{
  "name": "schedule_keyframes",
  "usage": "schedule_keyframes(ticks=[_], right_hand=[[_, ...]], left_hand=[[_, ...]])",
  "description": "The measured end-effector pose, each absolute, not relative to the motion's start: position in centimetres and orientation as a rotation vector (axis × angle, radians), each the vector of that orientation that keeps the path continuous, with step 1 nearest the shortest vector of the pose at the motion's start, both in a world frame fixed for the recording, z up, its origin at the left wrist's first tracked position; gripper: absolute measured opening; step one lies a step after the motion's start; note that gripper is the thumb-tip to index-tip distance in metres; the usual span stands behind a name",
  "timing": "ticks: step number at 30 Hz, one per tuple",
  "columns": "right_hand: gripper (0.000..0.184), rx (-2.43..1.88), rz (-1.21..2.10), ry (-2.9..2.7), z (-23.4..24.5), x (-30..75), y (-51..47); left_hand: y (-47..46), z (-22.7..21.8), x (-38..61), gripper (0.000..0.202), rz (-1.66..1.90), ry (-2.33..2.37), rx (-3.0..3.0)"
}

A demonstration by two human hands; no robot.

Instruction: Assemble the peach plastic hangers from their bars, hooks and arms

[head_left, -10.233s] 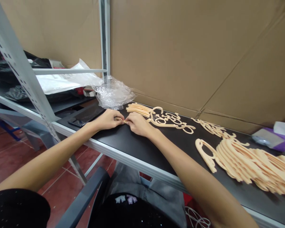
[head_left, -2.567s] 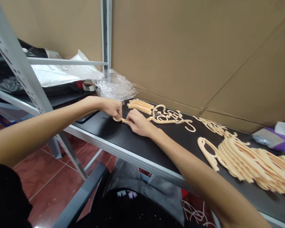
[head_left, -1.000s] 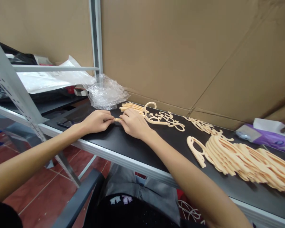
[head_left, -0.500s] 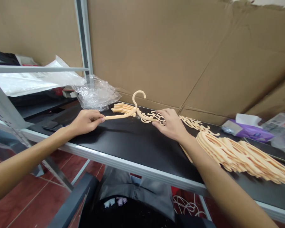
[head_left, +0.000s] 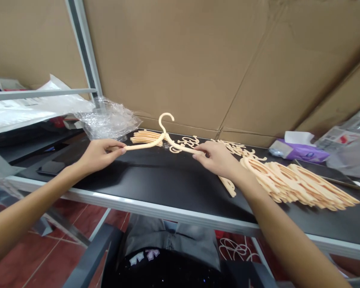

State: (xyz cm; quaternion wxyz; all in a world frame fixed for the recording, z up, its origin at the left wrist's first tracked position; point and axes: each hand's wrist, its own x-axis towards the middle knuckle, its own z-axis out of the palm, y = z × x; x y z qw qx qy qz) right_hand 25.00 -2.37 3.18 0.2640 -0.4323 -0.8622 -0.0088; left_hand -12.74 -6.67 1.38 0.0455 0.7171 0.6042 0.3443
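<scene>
A cream plastic clothes hanger (head_left: 151, 143) is held up over the black tabletop (head_left: 156, 180), hook upward and arms spread. My left hand (head_left: 103, 155) pinches the end of its left arm between thumb and fingers. The end of the right arm is gripped by my right hand (head_left: 217, 159), whose fingers partly cover it. Behind the hanger lie a small stack of cream hanger arms (head_left: 144, 137) and several loose hook pieces (head_left: 189, 141). A separate cream piece (head_left: 228, 186) rests on the table below my right wrist.
Piled cream hanger parts (head_left: 297, 184) cover the right side of the table. Behind them stands a purple tissue pack (head_left: 306, 152). Crumpled clear plastic (head_left: 108, 120) lies at the back left, beside a metal shelf post (head_left: 85, 48). A cardboard wall (head_left: 180, 60) closes off the back.
The hanger's right arm now shows straight out to my right hand, whose grip is at its end. The view has shifted slightly to the right.
</scene>
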Motion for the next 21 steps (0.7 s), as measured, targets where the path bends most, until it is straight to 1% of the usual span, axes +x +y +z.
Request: schedule_keyframes(ticks=[5, 9, 13, 15, 17, 19, 21], right_hand=[[0.020, -1.266, -0.031, -2.358, 1.9, 26.9, -2.3], [0.020, -1.345, -0.027, -2.454, 1.4, 27.0, -2.0], [0.023, -1.348, -0.020, -2.519, 0.9, 26.6, -1.9], [0.023, -1.361, -0.075, -2.484, 0.8, 26.5, -2.2], [0.028, -1.324, -0.161, -2.385, 0.8, 26.2, -3.2], [0.032, -1.223, -0.183, -2.279, 0.6, 25.7, -5.0], [0.034, -1.152, -0.103, -2.256, 0.2, 25.1, -7.4]], left_hand=[[-4.8, 1.1, -10.5, 0.040, 0.815, 1.808, 2.291], [-4.2, 0.6, -9.6, 0.040, 0.671, 1.798, 2.547], [-4.6, 0.2, -10.0, 0.040, 0.639, 1.862, 2.677], [-5.3, 0.2, -10.0, 0.039, 0.657, 1.918, 2.695], [-6.4, 0.3, -9.4, 0.041, 0.699, 1.924, 2.736], [-8.1, 0.4, -8.2, 0.044, 0.717, 1.827, 2.789], [-10.2, 0.3, -6.9, 0.048, 0.652, 1.695, 2.824]])
